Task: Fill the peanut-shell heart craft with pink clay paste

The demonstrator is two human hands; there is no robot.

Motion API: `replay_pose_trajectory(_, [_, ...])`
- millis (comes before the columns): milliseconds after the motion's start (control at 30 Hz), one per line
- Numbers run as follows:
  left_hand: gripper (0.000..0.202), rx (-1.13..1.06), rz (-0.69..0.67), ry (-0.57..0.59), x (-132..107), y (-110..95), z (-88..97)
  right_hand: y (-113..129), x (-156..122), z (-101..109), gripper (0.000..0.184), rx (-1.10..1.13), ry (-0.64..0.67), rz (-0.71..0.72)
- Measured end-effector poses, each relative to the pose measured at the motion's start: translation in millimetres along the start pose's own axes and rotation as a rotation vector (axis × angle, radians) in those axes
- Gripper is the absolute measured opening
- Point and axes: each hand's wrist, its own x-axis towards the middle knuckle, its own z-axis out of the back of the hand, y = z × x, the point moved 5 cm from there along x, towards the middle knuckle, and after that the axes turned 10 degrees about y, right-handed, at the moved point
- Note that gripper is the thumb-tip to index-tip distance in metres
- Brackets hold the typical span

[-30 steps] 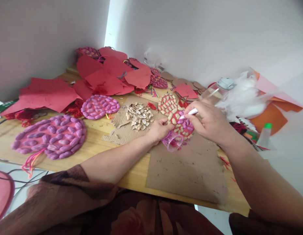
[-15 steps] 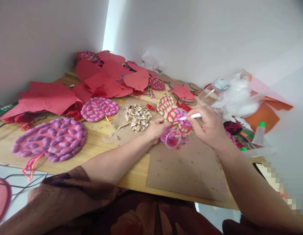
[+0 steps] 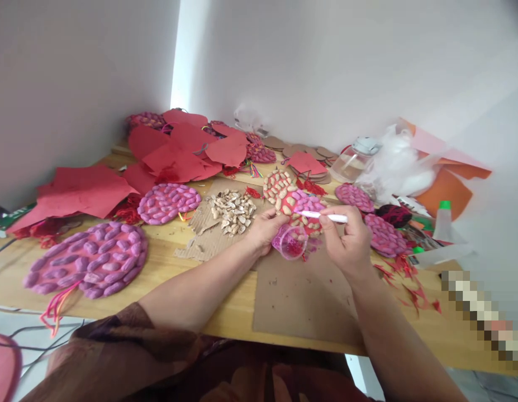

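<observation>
My left hand (image 3: 265, 229) is closed on a small clear plastic cup (image 3: 290, 243) with pink paint in it, tilted just above the brown cardboard sheet (image 3: 309, 301). My right hand (image 3: 346, 240) pinches a white brush (image 3: 321, 215) that lies level, its tip over a red disc (image 3: 298, 206) covered with peanut shells. Some of those shells are painted purple and the rest are bare tan. Both hands are close together at the middle of the wooden table (image 3: 175, 262).
A heap of loose shells (image 3: 233, 209) lies left of the hands. Purple shell discs (image 3: 89, 259) (image 3: 169, 201) sit on the left, two more (image 3: 384, 234) on the right. Red paper shapes (image 3: 179, 148) crowd the back, with a clear jar (image 3: 353, 159), white fluff and a green-capped bottle (image 3: 443, 223) at right.
My right hand has drawn back toward me and lowered, and the brush has swung from pointing down at the disc to lying level. The view has shifted, showing more discs on the right.
</observation>
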Motion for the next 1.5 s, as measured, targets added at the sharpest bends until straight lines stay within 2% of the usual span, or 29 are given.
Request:
replay_pose_trajectory(233, [0.023, 0.047, 0.012, -0.016, -1.3, 0.2, 1.5, 9.6, -10.7, -3.3, 0.017, -0.04, -0.079, 0.122])
replay_pose_trajectory(533, [0.027, 0.139, -0.036, -0.027, -4.0, 1.0, 2.5, 21.0, -10.1, -10.3, 0.013, -0.156, -0.039, 0.203])
replay_pose_trajectory(767, [0.033, 0.125, -0.012, -0.005, -7.9, -0.4, -3.3, 21.4, -12.1, -6.1, 0.009, -0.207, -0.004, 0.192])
replay_pose_trajectory(933, [0.03, 0.151, -0.01, -0.038, -5.8, 0.7, 1.7, 19.3, -12.9, -2.0, 0.013, -0.191, -0.016, 0.179])
replay_pose_trajectory(1133, [0.03, 0.14, -0.004, -0.019, -4.9, 1.6, 2.2, 18.4, -10.4, -2.8, 0.013, -0.13, -0.01, 0.134])
replay_pose_trajectory(1300, [0.031, 0.147, 0.002, -0.01, -5.3, 1.2, 1.8, 10.6, -12.0, -2.1, 0.011, -0.156, 0.02, 0.112])
replay_pose_trajectory(1500, [0.031, 0.138, 0.012, 0.0, -5.4, 1.1, 2.2, 1.6, -12.6, 5.6, 0.014, -0.057, -0.027, 0.073])
